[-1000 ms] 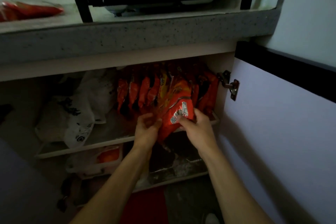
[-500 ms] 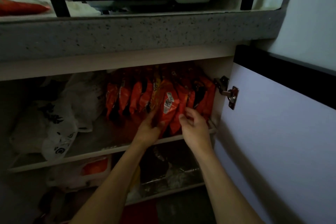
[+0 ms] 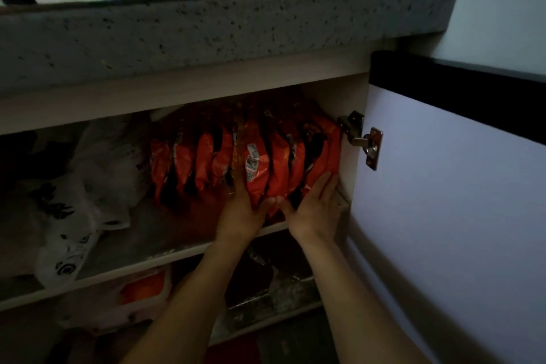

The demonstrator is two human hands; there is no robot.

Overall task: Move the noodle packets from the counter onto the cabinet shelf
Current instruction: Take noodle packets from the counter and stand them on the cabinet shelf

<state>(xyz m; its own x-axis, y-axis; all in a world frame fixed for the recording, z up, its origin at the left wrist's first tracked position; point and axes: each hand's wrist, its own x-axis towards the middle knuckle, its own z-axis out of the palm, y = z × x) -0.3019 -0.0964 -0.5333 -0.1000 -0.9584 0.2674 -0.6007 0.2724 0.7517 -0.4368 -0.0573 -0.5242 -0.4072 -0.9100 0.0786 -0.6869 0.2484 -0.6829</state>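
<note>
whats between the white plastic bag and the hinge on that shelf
In the head view, a row of upright orange noodle packets fills the stretch from the bag to the hinge, with both hands pressed on them.

Shelf: noodle pkts upright, white bag left.

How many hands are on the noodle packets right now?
2. The left hand presses flat against the lower middle of the packet row on the shelf; the right hand presses the row's right end, beside the cabinet wall. Both lie flat, gripping nothing.
</note>
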